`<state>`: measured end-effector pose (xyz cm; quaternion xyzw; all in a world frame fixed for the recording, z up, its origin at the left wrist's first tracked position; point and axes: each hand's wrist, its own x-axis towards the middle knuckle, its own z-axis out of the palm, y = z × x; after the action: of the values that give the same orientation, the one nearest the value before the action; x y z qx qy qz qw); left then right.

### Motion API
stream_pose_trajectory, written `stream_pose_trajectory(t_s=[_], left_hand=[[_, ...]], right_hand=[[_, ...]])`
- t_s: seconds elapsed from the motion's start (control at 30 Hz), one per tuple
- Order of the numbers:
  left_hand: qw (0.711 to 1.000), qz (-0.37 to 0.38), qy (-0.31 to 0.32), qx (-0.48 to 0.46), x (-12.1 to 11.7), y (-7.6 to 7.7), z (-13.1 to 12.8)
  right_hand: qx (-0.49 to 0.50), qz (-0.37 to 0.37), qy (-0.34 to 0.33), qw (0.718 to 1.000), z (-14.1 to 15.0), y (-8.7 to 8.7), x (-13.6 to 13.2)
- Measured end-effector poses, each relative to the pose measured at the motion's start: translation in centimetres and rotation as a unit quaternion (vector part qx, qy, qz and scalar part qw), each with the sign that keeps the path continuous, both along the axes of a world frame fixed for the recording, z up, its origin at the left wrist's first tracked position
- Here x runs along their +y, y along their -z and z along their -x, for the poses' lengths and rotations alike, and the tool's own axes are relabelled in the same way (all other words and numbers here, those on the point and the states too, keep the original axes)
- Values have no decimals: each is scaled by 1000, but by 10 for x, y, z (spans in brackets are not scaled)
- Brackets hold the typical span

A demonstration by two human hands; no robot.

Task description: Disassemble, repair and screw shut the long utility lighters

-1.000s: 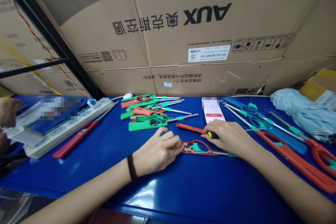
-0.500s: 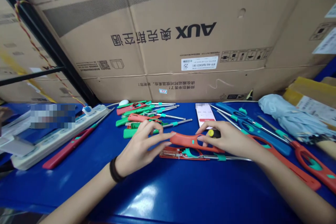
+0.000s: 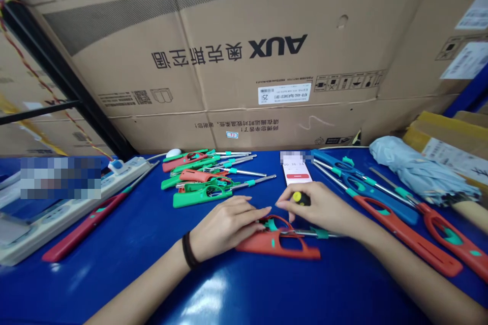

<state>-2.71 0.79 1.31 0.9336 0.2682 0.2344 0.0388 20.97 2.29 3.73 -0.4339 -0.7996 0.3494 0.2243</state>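
Head view: right hand (image 3: 322, 208) grips yellow-and-black screwdriver (image 3: 301, 198), seemingly tucked to free fingertips (image 3: 282, 204); left hand (image 3: 224, 226), grip unclear, overlaps orange casing half (image 3: 263, 244) beside opened lighter (image 3: 271, 224).

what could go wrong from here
The red cover by the left hand might knock parts inside the opened lighter loose if nudged.
The yellow-ended tool might slip from the right hand.
That hand could also bump the phone just behind it.
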Motion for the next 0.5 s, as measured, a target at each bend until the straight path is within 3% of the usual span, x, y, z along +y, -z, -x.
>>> stream_pose_trajectory(t_s=[0.03,0.1,0.2,0.33,0.4,0.5], left_hand=[[1000,0,-1,6,1,2,0],[1000,-1,-8,2,1,4,-2],[999,-4,-8,-31,-7,-3,-4],[995,59,76,-32,-31,-17,-13],[989,85,115,32,-41,-17,-18],[986,92,119,72,-48,-6,-23]], right_hand=[[-26,9,-8,1000,2,4,-1],[-87,-41,-12,995,7,11,-2],[-117,-101,-5,988,9,14,-2],[-101,-157,44,981,-3,6,5],[-117,-155,46,980,-16,0,8],[-179,-62,-14,982,-34,-7,12]])
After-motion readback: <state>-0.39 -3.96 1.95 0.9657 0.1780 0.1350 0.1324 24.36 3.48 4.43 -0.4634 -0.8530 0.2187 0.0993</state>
